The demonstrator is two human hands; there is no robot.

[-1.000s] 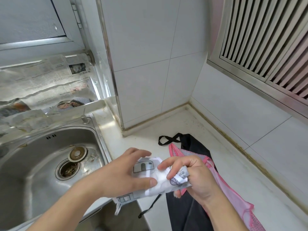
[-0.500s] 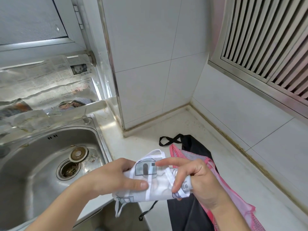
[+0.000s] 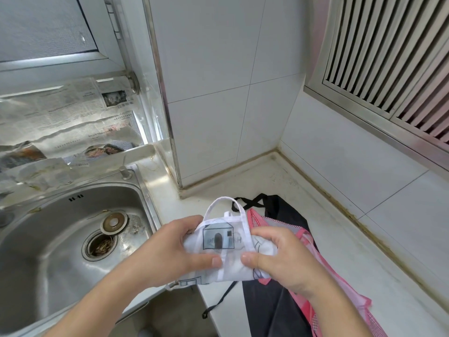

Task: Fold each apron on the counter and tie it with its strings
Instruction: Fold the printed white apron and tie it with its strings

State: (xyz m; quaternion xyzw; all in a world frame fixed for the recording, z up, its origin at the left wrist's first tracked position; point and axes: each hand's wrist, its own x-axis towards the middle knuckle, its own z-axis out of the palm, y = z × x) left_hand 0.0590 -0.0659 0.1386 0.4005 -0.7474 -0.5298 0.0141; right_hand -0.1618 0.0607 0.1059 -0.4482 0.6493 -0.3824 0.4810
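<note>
Right now both hands clamp a folded white apron [image 3: 226, 249] printed with a house drawing, held just above the near edge of the tabletop [image 3: 315, 227], right of the steel sink [image 3: 60, 239]. The left hand [image 3: 170, 251] has its grip closed on the bundle's sink-side end, thumb pressed on top and fingers curled behind. The right hand [image 3: 281, 259] has its grip closed on the other end, thumb tip near the left thumb, almost touching. A white string loop [image 3: 222, 205] arches up from the bundle's far edge. Right of the sink and partly under the right hand, a pink mesh apron [image 3: 323, 263] lies over a black apron [image 3: 274, 310] on the tabletop; a black strap [image 3: 223, 297] hangs off the near edge. Behind the sink, newspaper [image 3: 60, 117] covers the ledge.
</note>
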